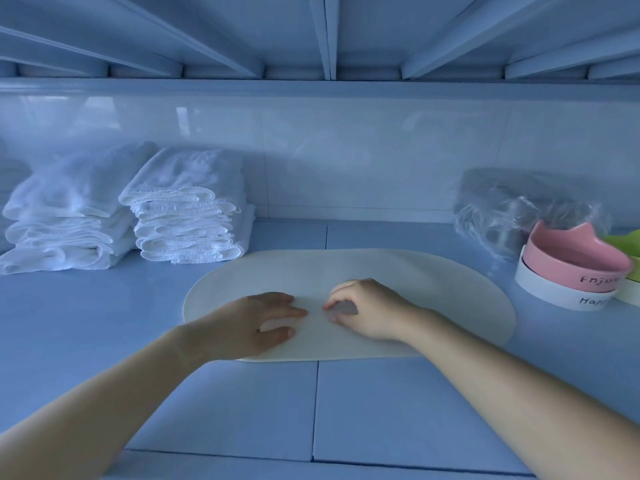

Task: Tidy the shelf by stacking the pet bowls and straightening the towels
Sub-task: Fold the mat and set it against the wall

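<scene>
Two towel stacks stand at the shelf's [86, 323] left end. The left stack [65, 216] slumps with uneven folds, so straightening looks unfinished; the right stack [188, 216] is squarer. The left hand [252, 323] lies flat, fingers straight, on the pale mat [381, 271] mid-shelf. The right hand [367, 313] rests beside it on the mat, fingers bent, tips down; whether it pinches anything I cannot tell. Far right, the pink bowl [571, 258] already nests in the white bowl [550, 289]; a green bowl [628, 268], cut off by the frame edge, seems not yet stacked.
</scene>
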A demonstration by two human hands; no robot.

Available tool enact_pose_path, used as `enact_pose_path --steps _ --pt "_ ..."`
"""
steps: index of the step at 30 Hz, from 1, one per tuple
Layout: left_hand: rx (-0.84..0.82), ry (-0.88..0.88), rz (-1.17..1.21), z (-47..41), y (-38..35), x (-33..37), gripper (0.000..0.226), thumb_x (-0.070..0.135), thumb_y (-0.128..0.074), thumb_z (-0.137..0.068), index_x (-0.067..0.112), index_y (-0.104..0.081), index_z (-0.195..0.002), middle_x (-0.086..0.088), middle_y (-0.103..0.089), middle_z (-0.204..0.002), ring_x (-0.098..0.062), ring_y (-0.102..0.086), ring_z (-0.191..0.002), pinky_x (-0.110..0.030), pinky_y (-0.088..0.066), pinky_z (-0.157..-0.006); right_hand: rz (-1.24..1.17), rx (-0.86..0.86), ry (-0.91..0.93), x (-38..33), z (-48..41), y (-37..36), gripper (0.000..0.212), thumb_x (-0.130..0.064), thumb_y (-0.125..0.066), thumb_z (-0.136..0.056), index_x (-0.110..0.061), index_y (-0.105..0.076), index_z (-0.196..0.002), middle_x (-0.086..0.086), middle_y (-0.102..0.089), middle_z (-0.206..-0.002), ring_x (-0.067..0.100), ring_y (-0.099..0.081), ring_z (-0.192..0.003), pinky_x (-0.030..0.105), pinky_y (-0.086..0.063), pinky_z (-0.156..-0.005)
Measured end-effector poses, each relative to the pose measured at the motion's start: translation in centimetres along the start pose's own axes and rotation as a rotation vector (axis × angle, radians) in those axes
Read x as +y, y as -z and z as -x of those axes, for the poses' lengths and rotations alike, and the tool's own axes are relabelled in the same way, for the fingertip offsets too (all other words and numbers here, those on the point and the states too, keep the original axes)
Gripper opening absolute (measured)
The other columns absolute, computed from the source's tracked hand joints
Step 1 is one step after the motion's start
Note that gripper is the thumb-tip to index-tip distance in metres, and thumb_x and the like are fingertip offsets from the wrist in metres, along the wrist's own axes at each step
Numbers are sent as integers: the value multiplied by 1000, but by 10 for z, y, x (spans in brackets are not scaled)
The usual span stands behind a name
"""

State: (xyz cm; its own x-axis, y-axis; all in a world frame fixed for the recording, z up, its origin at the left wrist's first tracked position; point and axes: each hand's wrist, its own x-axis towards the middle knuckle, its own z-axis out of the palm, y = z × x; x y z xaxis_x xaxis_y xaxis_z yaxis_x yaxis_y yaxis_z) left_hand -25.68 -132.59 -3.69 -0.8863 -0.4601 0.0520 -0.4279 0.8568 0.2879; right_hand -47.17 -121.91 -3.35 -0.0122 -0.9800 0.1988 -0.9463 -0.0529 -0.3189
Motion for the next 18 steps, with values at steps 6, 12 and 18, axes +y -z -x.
enact_pose_path --steps 6,12,18 --pt "-42 -3 -1 37 10 -18 40 55 -49 -87 56 -42 -126 29 -29 -143 17 -27 -121 -9 -17 -102 -58 97 77 -26 5 -24 21 -27 -54 -92 -19 -66 -108 -4 -63 -114 14 -53 -109 33 -43 -94" --pt "-12 84 -42 65 21 -33 55 75 -48 -67 57 -49 -119 33 -41 -133 10 -40 -121 -32 -37 -106 -78 177 44 -27 17 -28 19 -28 -56 -91 -21 -69 -103 -9 -64 -112 9 -55 -106 26 -42 -92" --pt "-50 118 -192 72 43 -8 40 48 -48 -85 37 -56 -123 14 -54 -129 -10 -49 -118 -34 -40 -102 -71 205 50 -30 20 -28 17 -25 -58 -90 -18 -70 -100 -7 -66 -108 9 -58 -103 24 -43 -91"
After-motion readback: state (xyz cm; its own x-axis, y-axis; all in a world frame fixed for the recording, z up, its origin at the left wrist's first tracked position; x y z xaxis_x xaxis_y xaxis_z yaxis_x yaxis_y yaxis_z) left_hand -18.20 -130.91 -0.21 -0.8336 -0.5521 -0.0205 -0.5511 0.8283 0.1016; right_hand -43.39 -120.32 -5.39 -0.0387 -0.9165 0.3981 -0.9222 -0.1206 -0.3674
